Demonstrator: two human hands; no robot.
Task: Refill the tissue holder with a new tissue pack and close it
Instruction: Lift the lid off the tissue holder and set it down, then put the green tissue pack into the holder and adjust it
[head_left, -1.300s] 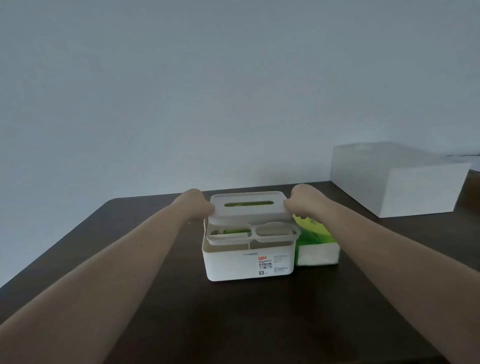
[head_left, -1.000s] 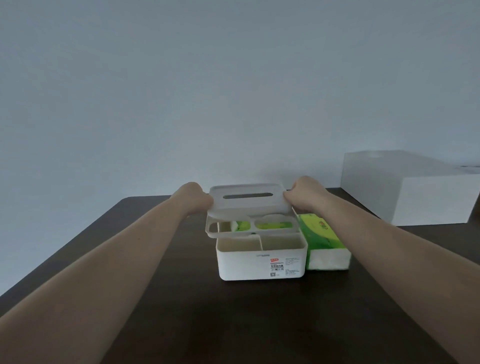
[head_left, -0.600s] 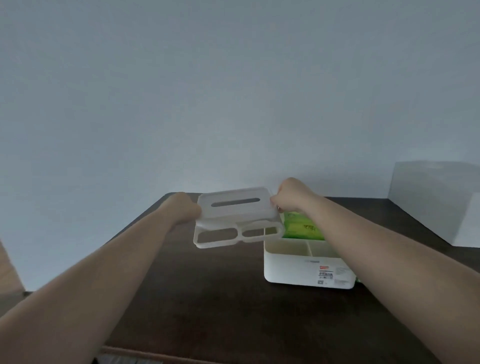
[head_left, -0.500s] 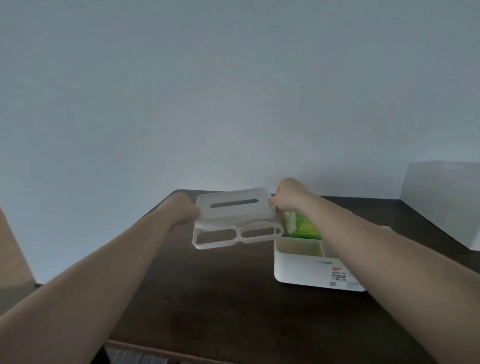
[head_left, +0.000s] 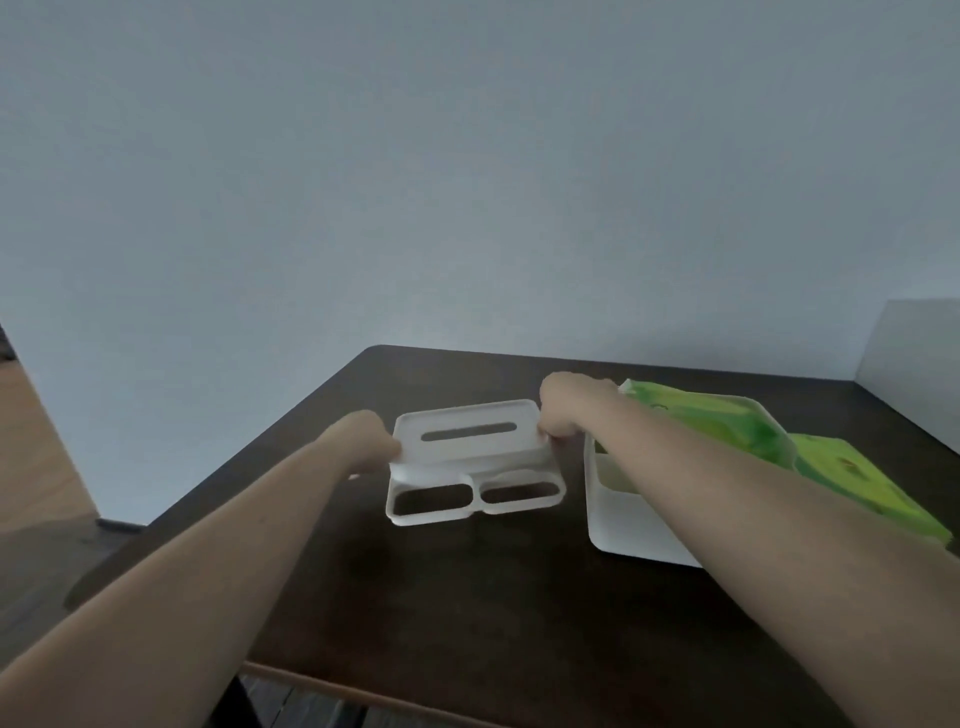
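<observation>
The white lid (head_left: 470, 457) of the tissue holder, with a slot on top and two openings at its front, is low over the dark table. My left hand (head_left: 363, 439) grips its left end and my right hand (head_left: 569, 410) grips its right end. The white holder base (head_left: 623, 514) stands open to the right of the lid, partly behind my right forearm. A green tissue pack (head_left: 727, 421) sticks up out of the base. A second green tissue pack (head_left: 857, 483) lies on the table right of the base.
The dark table (head_left: 493, 597) ends at a near edge at the bottom and a left corner. A large white box (head_left: 914, 364) stands at the far right by the wall. Wooden floor shows at the left.
Both hands lifted the lid off the holder base and carried it left and down toward the table. The view turned left, so the base now lies to the right.
</observation>
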